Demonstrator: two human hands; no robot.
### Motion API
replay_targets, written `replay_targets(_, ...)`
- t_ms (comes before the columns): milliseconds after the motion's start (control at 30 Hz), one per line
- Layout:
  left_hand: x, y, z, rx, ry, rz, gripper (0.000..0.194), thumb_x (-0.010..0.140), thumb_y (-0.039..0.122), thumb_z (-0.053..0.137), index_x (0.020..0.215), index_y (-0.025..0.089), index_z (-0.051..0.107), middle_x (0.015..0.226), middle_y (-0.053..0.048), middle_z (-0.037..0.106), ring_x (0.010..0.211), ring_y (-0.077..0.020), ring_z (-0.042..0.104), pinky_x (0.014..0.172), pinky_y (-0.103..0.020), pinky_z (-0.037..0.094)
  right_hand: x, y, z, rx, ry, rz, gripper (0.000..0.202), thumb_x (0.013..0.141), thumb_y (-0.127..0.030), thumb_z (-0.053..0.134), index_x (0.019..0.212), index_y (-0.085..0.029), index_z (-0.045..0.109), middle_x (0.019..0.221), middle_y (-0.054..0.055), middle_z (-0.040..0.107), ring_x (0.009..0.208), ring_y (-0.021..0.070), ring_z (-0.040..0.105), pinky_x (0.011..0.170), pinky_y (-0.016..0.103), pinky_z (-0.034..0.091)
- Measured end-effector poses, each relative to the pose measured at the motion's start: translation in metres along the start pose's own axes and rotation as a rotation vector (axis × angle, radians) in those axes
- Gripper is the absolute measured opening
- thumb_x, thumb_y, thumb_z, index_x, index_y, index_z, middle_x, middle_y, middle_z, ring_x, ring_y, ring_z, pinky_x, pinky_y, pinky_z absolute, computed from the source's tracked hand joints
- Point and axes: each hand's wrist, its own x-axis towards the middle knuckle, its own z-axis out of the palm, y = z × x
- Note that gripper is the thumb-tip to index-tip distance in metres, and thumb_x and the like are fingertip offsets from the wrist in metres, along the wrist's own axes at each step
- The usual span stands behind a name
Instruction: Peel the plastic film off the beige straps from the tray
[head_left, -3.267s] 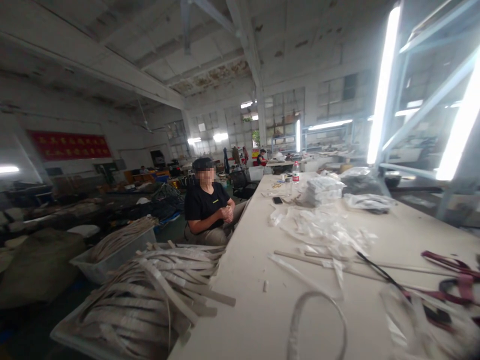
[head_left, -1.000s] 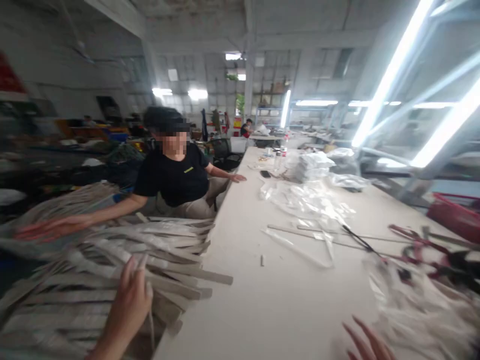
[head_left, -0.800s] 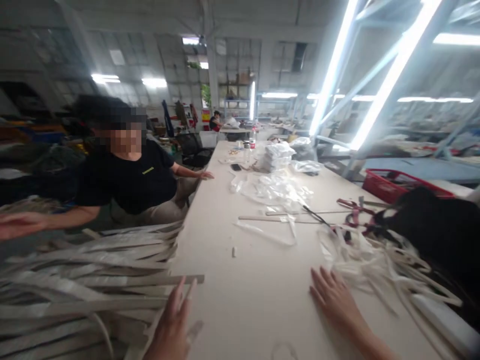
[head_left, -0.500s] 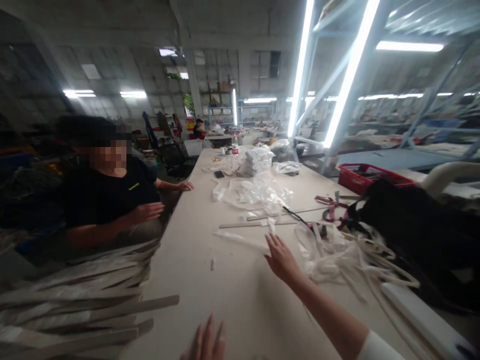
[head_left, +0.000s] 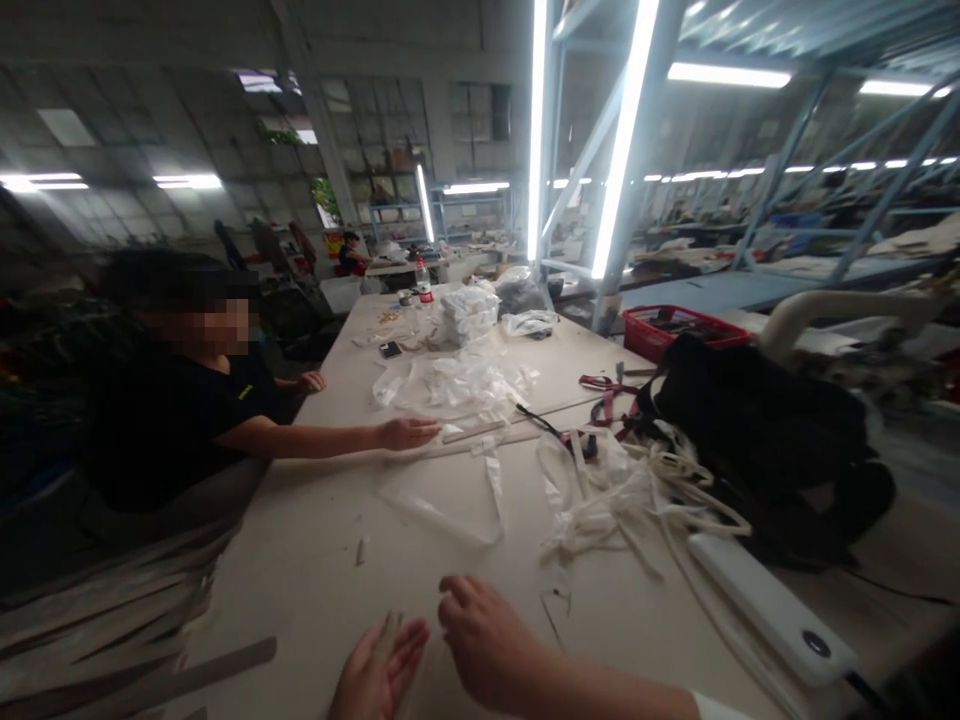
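The left hand (head_left: 381, 668) lies palm up at the near edge of the view, its fingers spread apart from the thumb side; a pale bit shows at its fingers, and I cannot tell whether it is a held scrap or a covered fingertip. Just beside it, the right hand (head_left: 487, 640) has its fingers curled inward, and whether they close on anything cannot be told. The two hands are near each other but apart, over the cream tabletop (head_left: 292, 560). Just beyond them are a small pale stub (head_left: 361, 550) and a bent clear plastic strip (head_left: 457, 530), with a thin dark-tipped scrap (head_left: 556, 598) near the right wrist. Farther out, a co-worker's hand (head_left: 409, 432) reaches across to the end of a flat grey strip (head_left: 474, 431); contact is unclear. Behind that lies crumpled clear plastic film (head_left: 465, 382), then a phone (head_left: 390, 350), a plastic-wrapped stack (head_left: 469, 314) and a red-labelled bottle (head_left: 424, 284). To the right are tangled off-white strips (head_left: 607, 510), a white casing with a dark button (head_left: 750, 588), black fabric (head_left: 757, 440) and a red plastic basket (head_left: 637, 338). Long grey strips (head_left: 97, 610) fill the lower left.
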Motion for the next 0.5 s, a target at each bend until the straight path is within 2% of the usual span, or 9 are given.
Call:
replay_targets(67,0.004,0.002,0.017,-0.017,0.069,0.075,0.031,0.084,0.01,0.061,0.113,0.015,0.052,0.102,-0.016,0.071,0.089,-0.0212,0.073,0.084,-0.032,0.059,0.008,0.024,-0.022,-0.014,0.037,0.142,0.027,0.089,-0.022,0.054,0.114,-0.015,0.062,0.145,0.016,0.045,0.14,0.0295,0.032,0.112,0.042,0.032)
replay_targets(133,0.011,0.004,0.028,-0.049,0.06,0.131,0.035,0.084,0.006,0.06,0.116,0.017,0.053,0.105,-0.013,0.07,0.089,-0.0182,0.073,0.08,-0.027,0.059,0.018,0.049,-0.044,-0.008,-0.024,0.274,0.044,0.085,-0.029,0.061,0.127,-0.016,0.058,0.157,0.017,0.03,0.145,0.0362,0.023,0.116,0.052,0.025)
replay_targets(167,0.014,0.006,0.031,-0.08,0.036,0.137,0.036,0.085,0.005,0.059,0.118,0.018,0.053,0.108,-0.013,0.069,0.092,-0.0175,0.072,0.081,-0.026,0.058,0.021,0.058,-0.052,-0.004,-0.073,0.312,0.051,0.084,-0.03,0.063,0.133,-0.017,0.055,0.158,0.017,0.029,0.146,0.038,0.022,0.116,0.057,0.022)
replay_targets(233,0.02,0.009,0.035,-0.163,0.008,0.114,0.036,0.086,0.004,0.055,0.12,0.016,0.053,0.112,-0.015,0.068,0.096,-0.0176,0.071,0.083,-0.025,0.057,0.021,0.064,-0.06,0.012,-0.141,0.327,0.056,0.086,-0.027,0.058,0.141,-0.017,0.048,0.155,0.017,0.036,0.147,0.0368,0.023,0.116,0.064,0.016)
replay_targets(300,0.023,0.014,0.037,-0.241,0.016,0.064,0.033,0.089,0.007,0.053,0.121,0.013,0.052,0.113,-0.018,0.067,0.098,-0.0186,0.071,0.083,-0.026,0.057,0.013,0.056,-0.055,0.084,-0.166,0.231,0.058,0.09,-0.026,0.052,0.146,-0.018,0.042,0.153,0.015,0.04,0.148,0.0324,0.022,0.117,0.065,0.009)
replay_targets(367,0.023,0.021,0.037,-0.3,0.02,-0.017,0.029,0.093,0.017,0.051,0.121,0.011,0.053,0.114,-0.019,0.067,0.098,-0.0201,0.071,0.08,-0.028,0.058,0.0,0.038,-0.04,0.234,-0.238,0.045,0.06,0.091,-0.032,0.054,0.149,-0.024,0.038,0.153,0.013,0.041,0.147,0.0292,0.027,0.118,0.063,0.005)
replay_targets(433,0.02,0.032,0.034,-0.371,-0.001,-0.085,0.031,0.096,0.026,0.047,0.123,0.012,0.053,0.113,-0.018,0.067,0.098,-0.0211,0.07,0.079,-0.032,0.059,-0.011,0.019,-0.022,0.408,-0.368,-0.119,0.055,0.094,-0.034,0.053,0.147,-0.029,0.041,0.151,0.01,0.046,0.142,0.0265,0.038,0.118,0.061,0.004)
replay_targets(500,0.013,0.045,0.028,-0.466,0.002,-0.071,0.03,0.098,0.026,0.042,0.121,0.013,0.056,0.098,-0.011,0.069,0.082,-0.0161,0.07,0.072,-0.029,0.06,-0.016,0.004,-0.01,0.554,-0.483,-0.197,0.045,0.097,-0.027,0.047,0.142,-0.029,0.05,0.146,0.009,0.052,0.136,0.0231,0.047,0.12,0.055,0.009)
